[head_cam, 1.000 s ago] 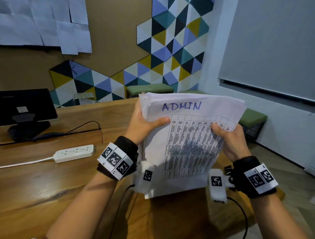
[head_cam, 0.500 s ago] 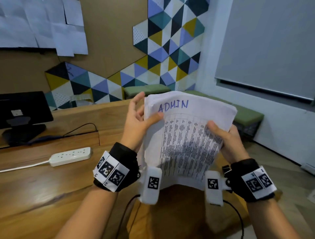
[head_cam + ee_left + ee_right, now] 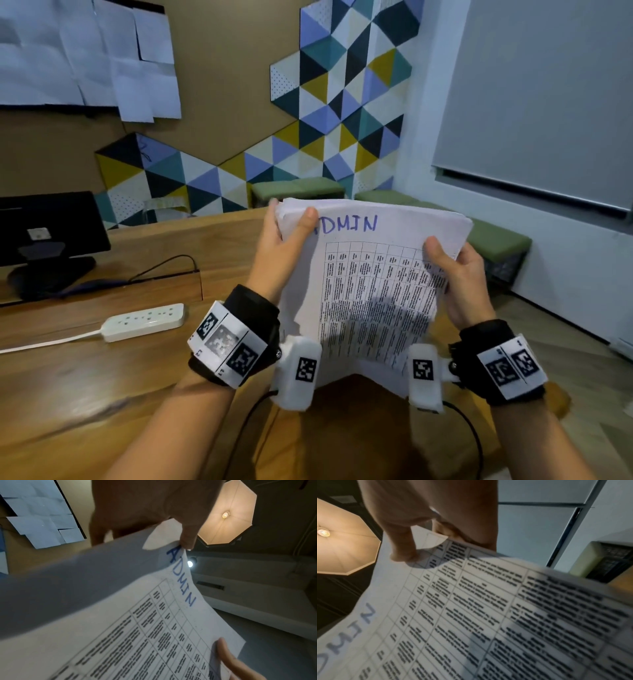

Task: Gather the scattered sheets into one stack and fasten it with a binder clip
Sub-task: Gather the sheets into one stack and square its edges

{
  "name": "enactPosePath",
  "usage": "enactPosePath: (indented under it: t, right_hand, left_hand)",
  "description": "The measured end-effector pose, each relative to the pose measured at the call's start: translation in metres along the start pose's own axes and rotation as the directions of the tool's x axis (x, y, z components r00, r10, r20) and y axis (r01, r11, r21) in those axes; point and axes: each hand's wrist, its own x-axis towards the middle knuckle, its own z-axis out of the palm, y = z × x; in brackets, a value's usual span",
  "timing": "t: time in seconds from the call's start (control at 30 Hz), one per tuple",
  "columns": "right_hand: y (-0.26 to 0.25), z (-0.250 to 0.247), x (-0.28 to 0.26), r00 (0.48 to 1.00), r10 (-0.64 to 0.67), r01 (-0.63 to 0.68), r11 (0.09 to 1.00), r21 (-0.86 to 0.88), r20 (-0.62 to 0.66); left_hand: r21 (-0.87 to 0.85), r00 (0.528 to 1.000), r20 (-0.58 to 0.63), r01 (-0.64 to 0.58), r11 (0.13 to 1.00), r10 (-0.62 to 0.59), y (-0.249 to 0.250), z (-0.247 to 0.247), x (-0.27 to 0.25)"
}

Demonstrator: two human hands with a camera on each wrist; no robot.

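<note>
A stack of white sheets [image 3: 370,294] stands upright above the wooden table, its top sheet a printed table headed "ADMIN" in blue. My left hand [image 3: 284,240] grips the stack's upper left corner, thumb on the front over the first letter. My right hand [image 3: 459,274] holds the right edge, thumb on the front and fingers behind. The same sheets [image 3: 137,628] fill the left wrist view under my left hand [image 3: 187,539]. In the right wrist view my right hand [image 3: 406,553] presses its thumb on the sheets [image 3: 488,615]. No binder clip is visible.
A white power strip [image 3: 144,322] with its cable lies on the wooden table [image 3: 102,394] to the left. A black monitor [image 3: 48,233] stands at the far left. Green benches [image 3: 493,236] line the wall behind the sheets.
My left hand slid up the left edge: its fingers spread loose half a second ago, and now they grip the top corner. The stack stands more upright.
</note>
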Motion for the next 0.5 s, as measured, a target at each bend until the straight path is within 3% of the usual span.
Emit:
enactPosePath:
  t: [0.1,0.27,0.5]
  right_hand:
    - [-0.0053,0.0042,0.0033,0.999,0.024,-0.025,0.999,0.028,0.031]
    - [-0.0058,0.0072,0.0072,0.999,-0.002,0.001,1.0,-0.012,-0.041]
    - [-0.0061,0.0098,0.0101,0.998,0.011,-0.011,1.0,-0.011,-0.059]
  left_hand:
    - [-0.074,0.999,-0.022,-0.041,0.996,0.04,0.0034,0.003,-0.0037]
    - [-0.136,0.987,-0.136,-0.099,0.986,0.08,0.0037,0.0019,0.0044]
    - [-0.338,0.986,-0.158,-0.01,0.941,-0.047,0.0049,0.0077,0.0043]
